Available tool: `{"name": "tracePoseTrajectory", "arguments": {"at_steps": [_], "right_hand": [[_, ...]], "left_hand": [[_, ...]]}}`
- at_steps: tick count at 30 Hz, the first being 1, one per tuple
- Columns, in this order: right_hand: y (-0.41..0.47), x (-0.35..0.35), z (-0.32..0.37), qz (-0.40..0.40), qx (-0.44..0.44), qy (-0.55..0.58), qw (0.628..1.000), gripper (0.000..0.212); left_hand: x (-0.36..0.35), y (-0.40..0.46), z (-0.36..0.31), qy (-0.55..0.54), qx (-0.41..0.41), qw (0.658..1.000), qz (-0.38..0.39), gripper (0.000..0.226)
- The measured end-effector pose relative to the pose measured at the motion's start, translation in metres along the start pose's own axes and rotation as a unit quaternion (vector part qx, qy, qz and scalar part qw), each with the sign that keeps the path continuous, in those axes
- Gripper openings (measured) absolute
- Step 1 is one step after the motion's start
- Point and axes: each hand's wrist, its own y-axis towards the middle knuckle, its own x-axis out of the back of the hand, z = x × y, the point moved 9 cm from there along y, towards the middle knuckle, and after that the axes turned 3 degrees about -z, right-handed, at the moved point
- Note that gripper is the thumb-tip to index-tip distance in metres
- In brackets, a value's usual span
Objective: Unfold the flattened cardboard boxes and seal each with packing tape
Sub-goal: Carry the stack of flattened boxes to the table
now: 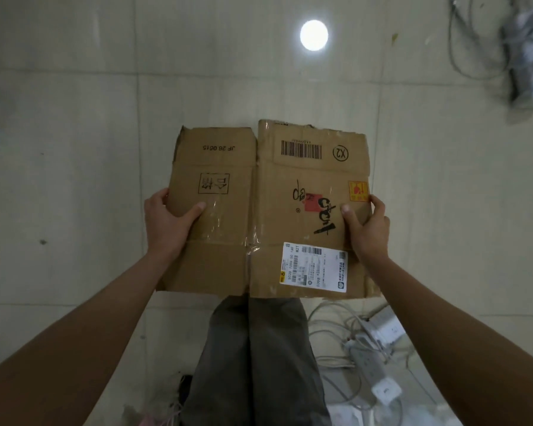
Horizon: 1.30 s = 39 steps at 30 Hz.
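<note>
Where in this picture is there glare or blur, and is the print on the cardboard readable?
Head view: a round lamp reflection glares on the floor; the top-right bundle is blurred; the flattened box is sharp, its barcode and "X2" readable; the white label has smudged text; the edges bend, wide-angle.

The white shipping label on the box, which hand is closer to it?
Right. The right hand grips the box edge just above and beside the label, on the same panel. The left hand grips the opposite edge, across the centre fold.
</note>
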Motion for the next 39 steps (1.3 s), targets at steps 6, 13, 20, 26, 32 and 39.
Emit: {"name": "tracePoseTrajectory", "arguments": {"at_steps": [6,13,20,26,32,39], "right_hand": [[-0.060,0.098,0.121,-0.050,0.057,-0.003,0.997,0.076],[-0.147,0.210,0.253,-0.085,0.108,0.009,0.990,0.074],[-0.209,0.300,0.356,-0.057,0.135,0.084,0.986,0.090],[-0.250,0.380,0.441,-0.047,0.196,0.112,0.973,0.103],[-0.280,0.465,0.504,-0.072,0.236,0.146,0.958,0.113],[-0.308,0.547,0.550,-0.112,0.282,0.169,0.938,0.093]], "left_hand": [[0.098,-0.035,-0.108,-0.023,-0.036,0.998,-0.035,0.080],[0.227,-0.089,-0.242,-0.050,-0.094,0.993,-0.055,0.077],[0.339,-0.139,-0.362,-0.063,-0.156,0.982,-0.085,0.076],[0.411,-0.175,-0.454,-0.097,-0.212,0.968,-0.092,0.074],[0.469,-0.214,-0.554,-0.098,-0.261,0.954,-0.106,0.077],[0.503,-0.248,-0.633,-0.112,-0.294,0.944,-0.101,0.096]]}}
